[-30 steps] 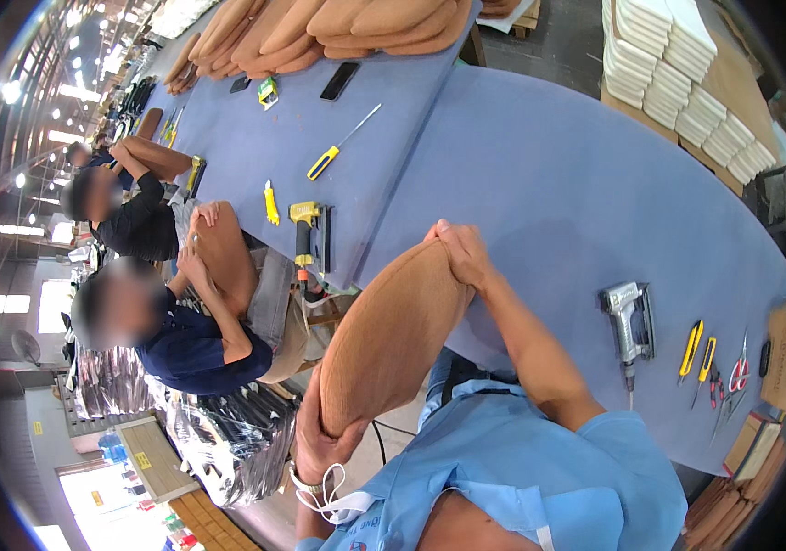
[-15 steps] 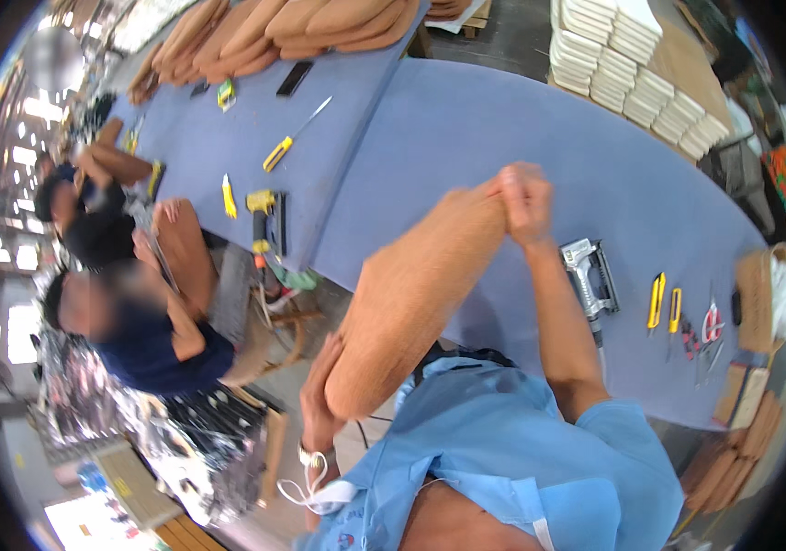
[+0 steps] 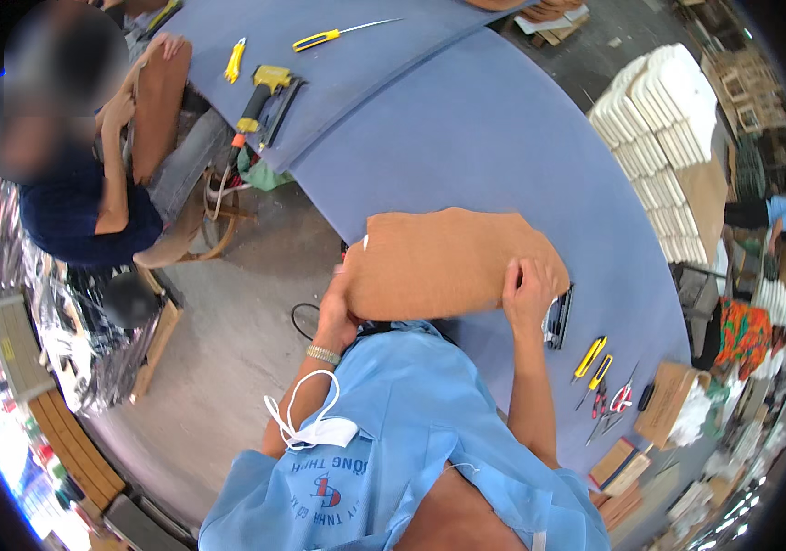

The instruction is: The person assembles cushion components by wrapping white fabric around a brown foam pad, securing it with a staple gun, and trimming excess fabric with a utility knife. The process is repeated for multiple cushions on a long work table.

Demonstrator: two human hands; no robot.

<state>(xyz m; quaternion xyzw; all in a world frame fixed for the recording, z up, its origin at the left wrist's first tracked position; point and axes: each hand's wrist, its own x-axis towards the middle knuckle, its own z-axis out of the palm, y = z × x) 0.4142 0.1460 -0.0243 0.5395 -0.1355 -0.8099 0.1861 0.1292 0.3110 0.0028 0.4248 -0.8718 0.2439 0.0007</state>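
A flat tan upholstered panel [image 3: 448,257] lies on the blue-grey worktable [image 3: 503,138] right in front of me. My left hand [image 3: 336,312] grips its near left edge, with a bracelet on the wrist. My right hand [image 3: 528,289] presses on its near right edge, fingers on the fabric. A staple gun [image 3: 558,317] lies just to the right of my right hand, partly hidden by it.
Yellow utility knives [image 3: 592,363] and red scissors [image 3: 618,399] lie to the right. A yellow nail gun [image 3: 260,96] and a screwdriver [image 3: 338,35] rest on the far table. Another person [image 3: 90,184] sits at left holding a tan piece. White stacked pieces [image 3: 659,138] stand at right.
The tan panel, held upright between my hands before, now lies flat on the table. My hands have moved apart to its near edges.
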